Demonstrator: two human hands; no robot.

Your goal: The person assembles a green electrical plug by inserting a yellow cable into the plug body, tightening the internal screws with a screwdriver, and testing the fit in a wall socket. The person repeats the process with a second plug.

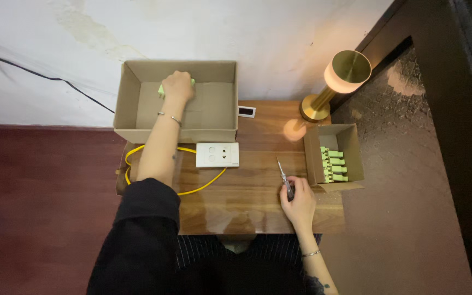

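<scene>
Left hand (177, 86): reaches into the large open cardboard box (133, 87) at the bench's far left corner; fingers closed over a pale green connector (161, 89), only its ends showing.
Right hand (299, 202): rests near the bench's (247, 196) near right edge; fingers wrapped round the handle of a small screwdriver (285, 177), its tip pointing toward the far edge.
Small cardboard box (350, 147): at the right edge, open, holding a row of pale green connectors (333, 164).
White socket plate (217, 154): mid-bench, just in front of the large box.
Yellow cable (192, 188): looped along the left edge, running under the left forearm.
Brass lamp (337, 79): far right corner, lit.
</scene>
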